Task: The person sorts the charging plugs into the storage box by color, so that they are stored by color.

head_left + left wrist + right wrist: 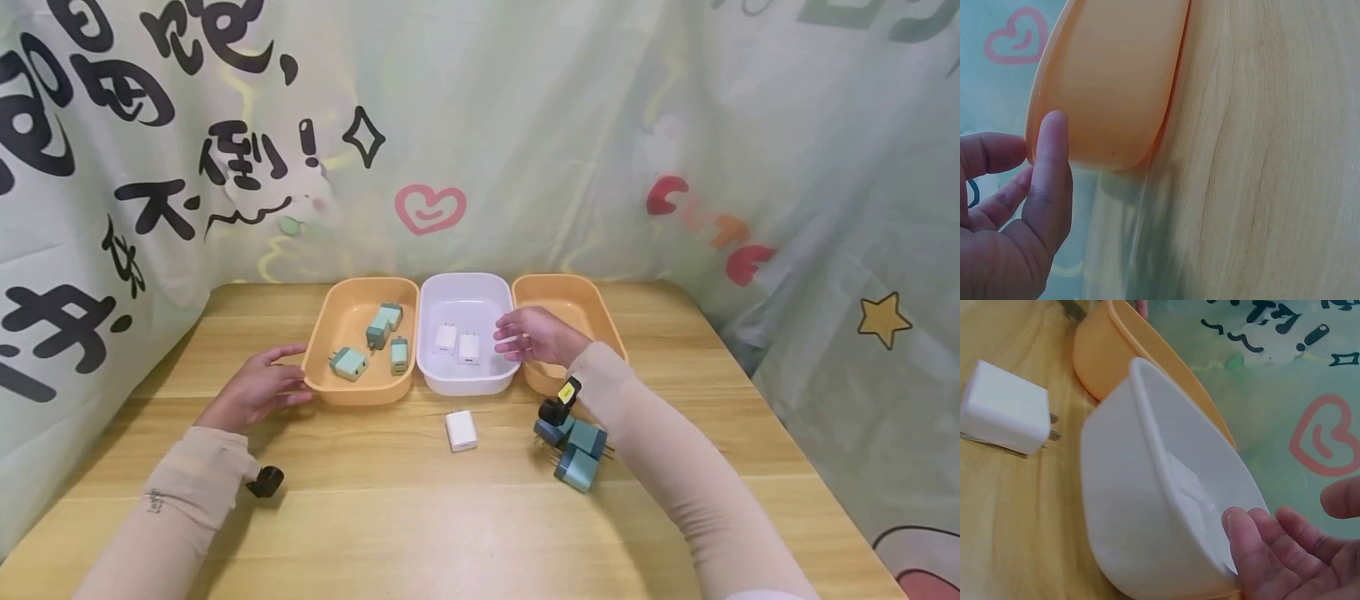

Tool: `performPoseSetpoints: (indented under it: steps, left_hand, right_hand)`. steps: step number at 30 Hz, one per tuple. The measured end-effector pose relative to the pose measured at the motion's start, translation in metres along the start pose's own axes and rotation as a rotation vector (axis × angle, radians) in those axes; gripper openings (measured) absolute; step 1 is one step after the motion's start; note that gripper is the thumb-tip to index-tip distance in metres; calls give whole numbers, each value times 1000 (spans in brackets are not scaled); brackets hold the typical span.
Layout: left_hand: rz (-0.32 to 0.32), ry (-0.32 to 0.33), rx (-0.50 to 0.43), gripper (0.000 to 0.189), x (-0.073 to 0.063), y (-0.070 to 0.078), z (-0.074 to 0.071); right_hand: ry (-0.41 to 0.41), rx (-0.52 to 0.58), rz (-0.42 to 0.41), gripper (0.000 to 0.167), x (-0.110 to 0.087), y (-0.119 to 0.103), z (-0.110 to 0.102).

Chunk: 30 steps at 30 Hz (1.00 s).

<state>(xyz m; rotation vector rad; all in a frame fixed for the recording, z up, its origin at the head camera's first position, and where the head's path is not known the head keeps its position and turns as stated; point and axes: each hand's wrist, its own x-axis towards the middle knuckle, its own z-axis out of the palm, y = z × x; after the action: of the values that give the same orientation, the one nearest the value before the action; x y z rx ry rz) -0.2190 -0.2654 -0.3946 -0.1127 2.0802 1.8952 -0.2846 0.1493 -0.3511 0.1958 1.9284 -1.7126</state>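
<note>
While the head view takes in all three containers, the left wrist view gets only the outside of the left orange container [360, 394], close up, with the left hand [258, 390] at its rim. Fingers spread, touching that rim; one lies in front of the outer wall. Only the head view shows inside: four green chargers [399, 358], two of them close together toward the back, two nearer the front.

Middle: white container [468, 384], two white chargers [468, 348] side by side on its floor; right wrist view catches these partly, over the rim. On the bench [375, 517] just in front, one loose white charger [461, 431]; its two metal prongs [1054, 417] show plainly in the right wrist view, not in the head view.

Right hand [542, 335] hangs over the white container's right edge, fingers loosely parted, thumb apart from them in the right wrist view, holding nothing. Behind and below it, right orange container [566, 287], inside partly hidden by hand and sleeve [645, 425]. Nearer the person, a heap of blue-green chargers [577, 468] on the bench, touching each other, head view only; exact count unclear, partly covered by the black wrist camera [556, 412].
</note>
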Motion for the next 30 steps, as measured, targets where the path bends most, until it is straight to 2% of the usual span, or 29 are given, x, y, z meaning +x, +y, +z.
performPoseSetpoints:
  steps: [6,16,20,30]
  left_hand:
    - [-3,4,3,64,-2,1,0]
    - [-5,4,-11,64,-1,1,-1]
    - [-4,2,-12,64,-1,1,-1]
    - [-17,4,2,64,1,0,0]
  right_hand:
    - [-19,-23,-20,44,-7,7,3]
    - [-3,-84,-70,42,-25,17,15]
    - [-23,-72,-78,41,-34,21,22]
    - [-63,-166,-124,34,-49,40,33]
